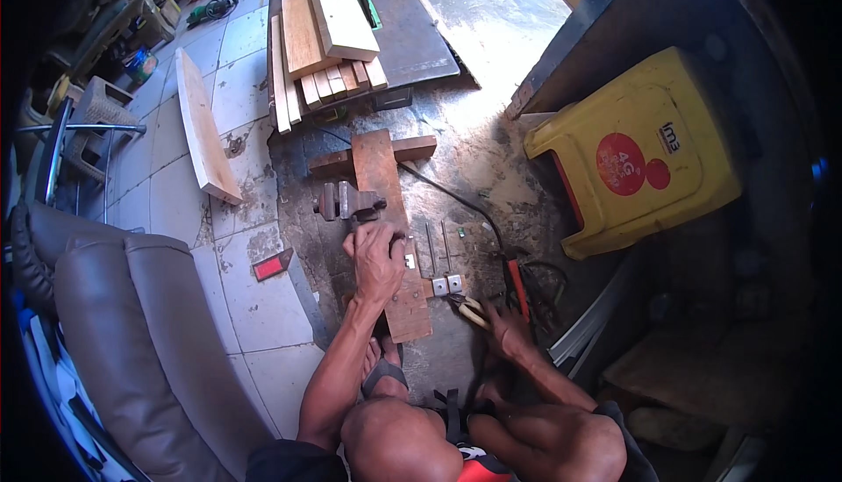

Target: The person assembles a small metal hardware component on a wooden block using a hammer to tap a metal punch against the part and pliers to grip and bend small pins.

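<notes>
My left hand point(377, 258) is closed with curled fingers at a small metal vise point(349, 201) on a brown wooden plank point(377, 166). What its fingertips hold, if anything, is hidden. In my right hand point(510, 335) is a pair of pliers point(474, 311) with cream handles, its jaws pointing toward two small square metal plates with holes. The left plate point(440, 287) and the right plate point(455, 283) lie side by side at the plank's right edge. Two thin metal rods point(445, 245) extend away from them. A small white piece point(410, 261) rests on the plank beside my left hand.
A yellow plastic stool point(640, 157) lies tipped over at right. Near my right hand are a red-handled tool point(517, 287) and a black cable point(465, 203). Boards point(346, 26) are stacked on a dark tabletop ahead. At left are a pale board point(203, 127) and a brown cushioned seat point(132, 333).
</notes>
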A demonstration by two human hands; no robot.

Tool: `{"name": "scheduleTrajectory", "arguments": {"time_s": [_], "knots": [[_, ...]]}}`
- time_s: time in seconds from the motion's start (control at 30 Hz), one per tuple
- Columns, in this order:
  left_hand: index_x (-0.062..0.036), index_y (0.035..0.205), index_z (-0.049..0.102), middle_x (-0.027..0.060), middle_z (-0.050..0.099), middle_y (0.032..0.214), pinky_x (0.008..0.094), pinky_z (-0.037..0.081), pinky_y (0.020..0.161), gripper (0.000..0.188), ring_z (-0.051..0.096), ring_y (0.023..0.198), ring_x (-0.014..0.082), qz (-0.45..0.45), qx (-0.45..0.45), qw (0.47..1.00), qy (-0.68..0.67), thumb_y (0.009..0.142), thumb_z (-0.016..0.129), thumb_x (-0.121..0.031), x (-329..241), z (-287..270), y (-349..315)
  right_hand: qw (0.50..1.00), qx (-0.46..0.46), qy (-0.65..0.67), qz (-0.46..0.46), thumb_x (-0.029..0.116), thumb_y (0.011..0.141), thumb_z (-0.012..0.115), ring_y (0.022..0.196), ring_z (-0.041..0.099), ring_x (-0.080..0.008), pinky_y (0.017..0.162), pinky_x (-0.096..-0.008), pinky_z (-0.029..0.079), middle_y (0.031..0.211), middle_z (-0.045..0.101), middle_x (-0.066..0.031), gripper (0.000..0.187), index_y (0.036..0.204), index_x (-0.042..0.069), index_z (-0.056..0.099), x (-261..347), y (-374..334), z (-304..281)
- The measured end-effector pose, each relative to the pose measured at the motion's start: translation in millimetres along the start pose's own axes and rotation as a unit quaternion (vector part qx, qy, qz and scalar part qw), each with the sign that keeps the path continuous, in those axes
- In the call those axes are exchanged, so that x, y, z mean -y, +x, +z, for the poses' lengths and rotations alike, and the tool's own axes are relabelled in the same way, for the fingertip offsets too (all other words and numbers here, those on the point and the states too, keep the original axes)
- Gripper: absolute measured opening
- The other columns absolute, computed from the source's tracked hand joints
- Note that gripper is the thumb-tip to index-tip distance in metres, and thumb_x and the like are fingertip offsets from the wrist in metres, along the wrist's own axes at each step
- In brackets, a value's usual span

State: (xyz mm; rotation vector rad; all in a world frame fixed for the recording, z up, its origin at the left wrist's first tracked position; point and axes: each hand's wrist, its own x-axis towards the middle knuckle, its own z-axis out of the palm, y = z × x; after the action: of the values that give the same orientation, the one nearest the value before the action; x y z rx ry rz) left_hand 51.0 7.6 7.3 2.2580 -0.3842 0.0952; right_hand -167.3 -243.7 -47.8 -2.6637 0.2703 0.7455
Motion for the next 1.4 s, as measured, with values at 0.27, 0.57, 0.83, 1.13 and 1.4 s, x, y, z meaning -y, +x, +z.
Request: {"name": "scheduleTrajectory", "arguments": {"time_s": [0.27,0.57,0.83,1.13,1.4], "knots": [[0.0043,0.108,0.065,0.0106,0.067,0.100,0.0322,0.059,0.074,0.012,0.070,0.087,0.0160,-0.154,0.034,0.936,-0.316,0.097,0.066,-0.002,-34.7,-25.7,6.5,0.979,0.121,0.148,0.072,0.025,0.093,0.066,0.102,0.068,-0.0412,0.088,-0.0506,0.053,0.102,0.070,-0.0236,0.041,0.129,0.007,0.060,6.8,-24.9,-64.9],[0.0049,0.121,0.066,0.0085,0.068,0.102,0.0263,0.059,0.074,0.022,0.069,0.085,0.0125,-0.106,0.075,0.902,-0.411,0.100,0.062,0.003,-65.4,-36.3,6.6,0.875,0.212,0.431,-0.055,0.029,0.105,0.062,0.113,0.062,-0.0163,0.098,-0.0378,0.051,0.131,0.066,-0.0080,0.056,0.154,0.010,0.045,60.0,-53.8,-164.6],[0.0044,0.116,0.070,0.0054,0.068,0.104,0.0247,0.057,0.077,0.019,0.067,0.094,0.0115,-0.067,0.059,0.914,-0.395,0.098,0.063,0.006,-65.5,-57.7,5.9,0.920,0.079,0.368,-0.112,0.023,0.100,0.068,0.111,0.066,-0.0307,0.089,-0.0437,0.054,0.131,0.067,-0.0160,0.065,0.157,0.012,0.041,56.1,-29.9,-139.4],[0.0074,0.126,0.059,0.0103,0.068,0.097,0.0245,0.056,0.068,0.029,0.070,0.081,0.0136,-0.263,0.120,0.865,-0.410,0.099,0.064,-0.002,-49.6,-47.7,-15.9,0.958,0.049,0.275,-0.065,0.025,0.098,0.064,0.111,0.068,-0.0428,0.094,-0.0496,0.052,0.119,0.068,-0.0281,0.054,0.148,0.009,0.049,5.2,-36.6,-38.9],[0.0061,0.126,0.056,0.0110,0.070,0.096,0.0260,0.060,0.065,0.036,0.073,0.078,0.0176,-0.313,0.213,0.745,-0.550,0.094,0.071,-0.002,-85.7,-47.3,8.6,0.956,-0.250,0.020,0.149,0.025,0.082,0.076,0.115,0.059,-0.0444,0.101,-0.0536,0.048,0.126,0.059,-0.0260,0.057,0.132,0.006,0.058,-87.6,-6.3,-18.7]]}}
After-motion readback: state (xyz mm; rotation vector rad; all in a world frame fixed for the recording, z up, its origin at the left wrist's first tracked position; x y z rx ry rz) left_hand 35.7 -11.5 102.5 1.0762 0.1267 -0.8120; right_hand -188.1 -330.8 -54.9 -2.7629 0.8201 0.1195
